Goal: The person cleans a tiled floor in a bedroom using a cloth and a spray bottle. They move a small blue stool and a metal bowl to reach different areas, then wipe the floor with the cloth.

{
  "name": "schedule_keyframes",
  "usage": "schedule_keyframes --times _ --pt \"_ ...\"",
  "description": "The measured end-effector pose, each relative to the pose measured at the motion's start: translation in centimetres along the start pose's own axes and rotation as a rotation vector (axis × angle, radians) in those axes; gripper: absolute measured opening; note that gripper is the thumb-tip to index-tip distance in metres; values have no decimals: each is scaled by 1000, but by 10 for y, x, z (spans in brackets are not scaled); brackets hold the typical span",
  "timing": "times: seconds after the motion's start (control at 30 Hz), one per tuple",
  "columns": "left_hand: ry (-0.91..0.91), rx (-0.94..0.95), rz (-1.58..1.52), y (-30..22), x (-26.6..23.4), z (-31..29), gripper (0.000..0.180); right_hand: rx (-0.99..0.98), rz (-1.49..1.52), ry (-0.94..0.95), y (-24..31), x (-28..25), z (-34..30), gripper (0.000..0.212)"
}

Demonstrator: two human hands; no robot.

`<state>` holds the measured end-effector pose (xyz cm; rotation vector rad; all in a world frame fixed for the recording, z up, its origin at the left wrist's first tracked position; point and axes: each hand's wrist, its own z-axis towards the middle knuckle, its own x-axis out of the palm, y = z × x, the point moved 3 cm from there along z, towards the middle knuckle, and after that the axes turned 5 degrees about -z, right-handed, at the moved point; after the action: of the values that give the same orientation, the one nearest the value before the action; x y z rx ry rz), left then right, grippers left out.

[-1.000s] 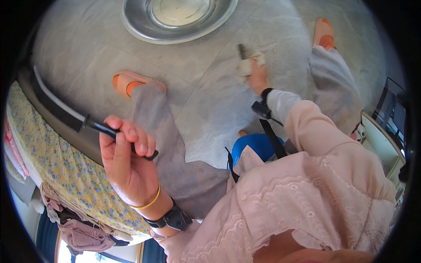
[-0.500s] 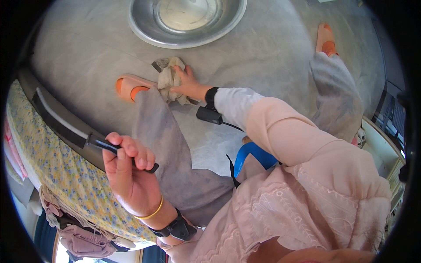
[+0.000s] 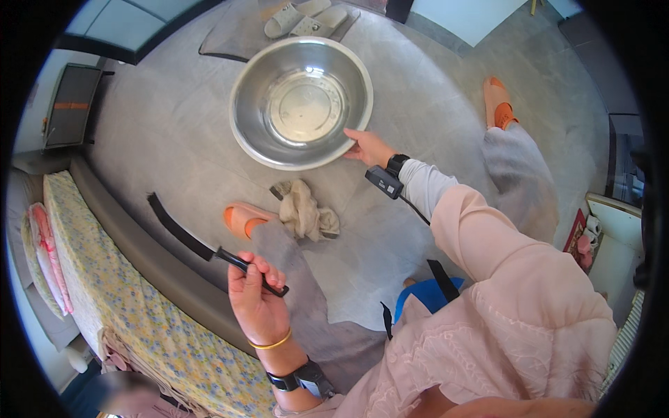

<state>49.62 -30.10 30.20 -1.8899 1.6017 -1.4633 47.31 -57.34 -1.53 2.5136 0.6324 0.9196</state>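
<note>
My left hand [image 3: 256, 296] is closed around the handle of a long black curved brush [image 3: 182, 233]. Its dark strip points up and away to the left, above the edge of the bed. My right hand [image 3: 369, 148] grips the near right rim of a wide steel basin [image 3: 240, 132], with the thumb over the rim and the fingers out of sight below. No water shows inside the basin. On the floor between the basin and me lies a crumpled beige cloth [image 3: 301, 212] with a dark patch, beside my orange slipper [image 3: 245, 217].
A bed with a yellow floral sheet [image 3: 132, 299] and a padded grey edge [image 3: 139, 233] runs along the left. Light slippers [image 3: 306, 21] stand beyond the basin. A blue seat [image 3: 426, 296] is under me. An open white cabinet [image 3: 613, 237] stands at right.
My right hand has let go of the cloth and taken hold of the basin's rim. The cloth stays on the floor. The brush is still in my left hand, and the view has shifted.
</note>
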Motion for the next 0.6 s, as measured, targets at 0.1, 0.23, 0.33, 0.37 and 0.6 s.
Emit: schedule_keyframes --times 0.1,0.23,0.33,0.37,0.6 --pt "4 -13 16 4 4 3 12 -15 44 4 -1 -5 15 44" --pt "-24 -32 29 8 8 6 12 -105 114 -54 -5 -11 36 31" --pt "-25 -44 29 9 10 8 12 -156 67 -142 -10 -22 45 16" --pt "-27 -43 34 9 10 8 13 -183 24 -134 -9 -27 45 15" --pt "-52 -53 26 11 10 9 11 -468 -307 29 19 -86 8 11"
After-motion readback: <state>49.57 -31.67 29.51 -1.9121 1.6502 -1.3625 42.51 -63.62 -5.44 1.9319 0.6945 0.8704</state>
